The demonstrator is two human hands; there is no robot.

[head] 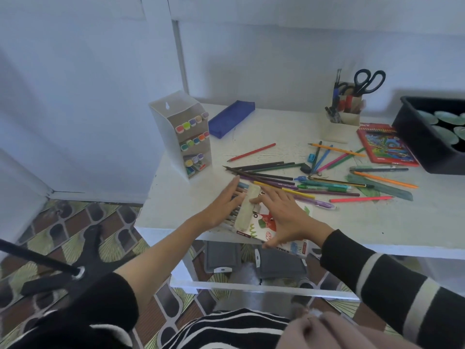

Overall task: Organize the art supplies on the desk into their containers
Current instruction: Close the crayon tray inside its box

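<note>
A flat marker box (pixel 264 227) with a red cartoon print lies at the desk's front edge, its pale flap (pixel 247 207) lifted. A row of markers (pixel 234 215) pokes out of its left side. My left hand (pixel 224 205) lies flat with straight fingers on those markers. My right hand (pixel 284 212) is spread over the box, thumb at its near edge. Loose coloured pencils (pixel 266 172) and pens (pixel 324 187) are scattered across the white desk (pixel 377 222) behind the box.
A white tiered marker stand (pixel 186 132) sits at the back left beside a blue pencil case (pixel 231 118). A holder with scissors (pixel 349 102), a red pencil box (pixel 386 144) and a black tray (pixel 432 132) stand at the right. A green ruler (pixel 382 186) lies among the pencils.
</note>
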